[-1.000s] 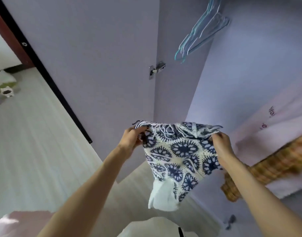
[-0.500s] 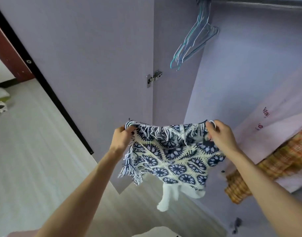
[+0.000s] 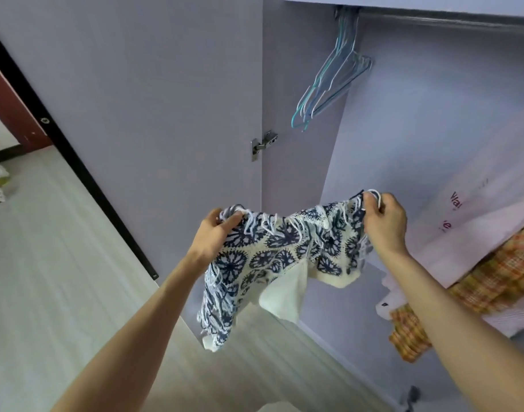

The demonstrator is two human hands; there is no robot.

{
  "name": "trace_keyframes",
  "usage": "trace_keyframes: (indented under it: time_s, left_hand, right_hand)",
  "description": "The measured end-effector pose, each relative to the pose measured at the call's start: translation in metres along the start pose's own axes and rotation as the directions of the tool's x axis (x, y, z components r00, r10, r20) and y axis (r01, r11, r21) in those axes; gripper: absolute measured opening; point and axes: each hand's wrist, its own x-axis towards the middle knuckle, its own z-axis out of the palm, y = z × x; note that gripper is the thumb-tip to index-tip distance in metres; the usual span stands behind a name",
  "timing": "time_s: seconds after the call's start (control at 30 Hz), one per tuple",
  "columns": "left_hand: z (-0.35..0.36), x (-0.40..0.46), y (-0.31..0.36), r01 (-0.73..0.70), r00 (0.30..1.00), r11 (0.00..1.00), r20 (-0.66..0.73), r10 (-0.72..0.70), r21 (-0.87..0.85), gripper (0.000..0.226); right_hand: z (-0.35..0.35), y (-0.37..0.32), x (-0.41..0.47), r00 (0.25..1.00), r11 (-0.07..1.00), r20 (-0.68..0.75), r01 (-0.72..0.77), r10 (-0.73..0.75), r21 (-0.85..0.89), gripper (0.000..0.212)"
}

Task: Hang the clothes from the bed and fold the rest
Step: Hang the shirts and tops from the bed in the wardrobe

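While both hands pinch top corners, patterned garment hangs between; left hand; right hand.

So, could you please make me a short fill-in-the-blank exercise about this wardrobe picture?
1. Both hands hold the blue-and-white garment by its ____ edge.
2. The empty hangers hang from the ____ inside the wardrobe.
3. The left hand and the right hand each ____ the cloth.
4. The checked garment is orange and ____.

Missing words: top; rail; grip; yellow
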Motion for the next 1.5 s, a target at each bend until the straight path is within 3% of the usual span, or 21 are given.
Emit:
trace_keyframes:
  time_s: [0.07,0.17,0.23,0.3,0.37,0.43,0.5,0.57,0.6,0.67,0.77,0.83,0.9,0.97,1.03,1.13,1.23,1.27,1.33,1.4,1.5]
  left_hand:
    - [-0.004,-0.001,0.004,-0.044,0.991,0.989,0.130,0.026,0.138,0.034]
    - [-0.009,-0.007,0.012,-0.117,0.949,0.949,0.316,0.020,0.291,0.028]
    - [-0.008,-0.016,0.018,-0.202,0.899,0.926,0.436,0.047,0.318,0.014]
    - [0.005,-0.027,0.022,-0.303,0.790,0.862,0.612,-0.011,0.406,0.022]
    - [0.022,-0.039,0.021,-0.427,0.629,0.753,0.763,-0.151,0.501,0.037]
    - [0.035,-0.041,0.014,-0.493,0.534,0.689,0.810,-0.243,0.531,0.042]
    - [0.037,-0.035,0.008,-0.466,0.613,0.686,0.763,-0.204,0.558,0.037]
    - [0.035,-0.023,-0.003,-0.328,0.789,0.735,0.600,-0.133,0.594,0.043]
    - [0.034,-0.017,-0.009,-0.223,0.864,0.774,0.487,-0.124,0.593,0.055]
    - [0.035,-0.008,-0.019,-0.088,0.929,0.820,0.344,-0.138,0.566,0.088]
    - [0.048,-0.001,-0.026,-0.062,0.928,0.856,0.346,-0.140,0.513,0.112]
    - [0.060,0.004,-0.029,-0.021,0.951,0.936,0.295,-0.089,0.351,0.084]
    - [0.066,0.008,-0.024,0.049,0.969,0.977,0.227,-0.097,0.209,0.026]
    - [0.067,0.015,-0.020,0.126,0.969,0.988,0.203,-0.142,0.091,0.022]
    - [0.059,0.023,-0.011,0.125,0.979,0.992,0.164,-0.122,-0.010,0.021]
    - [0.042,0.031,0.006,-0.049,0.987,0.998,0.154,0.041,0.045,0.020]
    - [0.036,0.035,0.021,-0.201,0.964,0.962,0.212,0.161,0.183,0.025]
    - [0.036,0.035,0.027,-0.252,0.951,0.948,0.233,0.204,0.196,0.027]
    - [0.041,0.030,0.039,-0.362,0.906,0.911,0.304,0.294,0.196,0.031]
    - [0.049,0.024,0.050,-0.468,0.844,0.857,0.397,0.361,0.214,0.031]
    - [0.061,0.014,0.060,-0.559,0.780,0.805,0.456,0.429,0.199,0.021]
  right_hand:
    - [0.003,-0.004,0.002,0.999,0.999,-0.026,-0.023,0.024,0.029,0.032]
    - [0.006,-0.014,0.003,0.997,0.969,0.033,-0.079,0.073,0.232,0.025]
    - [0.010,-0.024,0.006,0.969,0.870,0.152,-0.243,0.196,0.429,0.021]
    - [0.014,-0.036,0.011,0.866,0.617,0.347,-0.500,0.360,0.608,0.020]
    - [0.013,-0.044,0.013,0.758,0.403,0.526,-0.651,0.385,0.644,0.030]
    - [0.012,-0.050,0.012,0.723,0.430,0.598,-0.689,0.346,0.584,0.037]
    - [0.012,-0.056,0.006,0.715,0.488,0.619,-0.688,0.327,0.537,0.036]
    - [0.012,-0.060,0.002,0.698,0.499,0.637,-0.700,0.327,0.511,0.036]
    - [0.011,-0.061,0.000,0.691,0.504,0.646,-0.704,0.323,0.501,0.036]
    - [0.010,-0.061,-0.001,0.684,0.517,0.665,-0.702,0.300,0.489,0.036]
    - [0.008,-0.066,-0.004,0.679,0.515,0.702,-0.690,0.215,0.509,0.041]
    - [0.005,-0.072,-0.006,0.689,0.518,0.710,-0.665,0.148,0.538,0.046]
    - [0.000,-0.077,-0.006,0.735,0.496,0.662,-0.633,0.146,0.594,0.044]
    - [-0.008,-0.072,0.003,0.798,0.461,0.560,-0.592,0.221,0.661,0.045]
    - [-0.018,-0.058,0.015,0.826,0.466,0.390,-0.555,0.408,0.689,0.034]
    - [-0.030,-0.026,0.026,0.812,0.666,0.077,-0.525,0.579,0.531,0.018]
    - [-0.029,0.002,0.024,0.870,0.845,-0.112,-0.426,0.481,0.323,0.015]
    - [-0.028,0.007,0.022,0.915,0.910,-0.102,-0.366,0.391,0.196,0.015]
    - [-0.023,0.009,0.017,0.955,0.957,0.063,-0.284,0.288,-0.063,0.008]
    - [-0.019,0.003,0.013,0.903,0.951,0.308,-0.255,0.299,-0.177,0.039]
    - [-0.008,-0.018,-0.002,0.757,0.992,0.646,-0.020,0.096,-0.123,0.069]
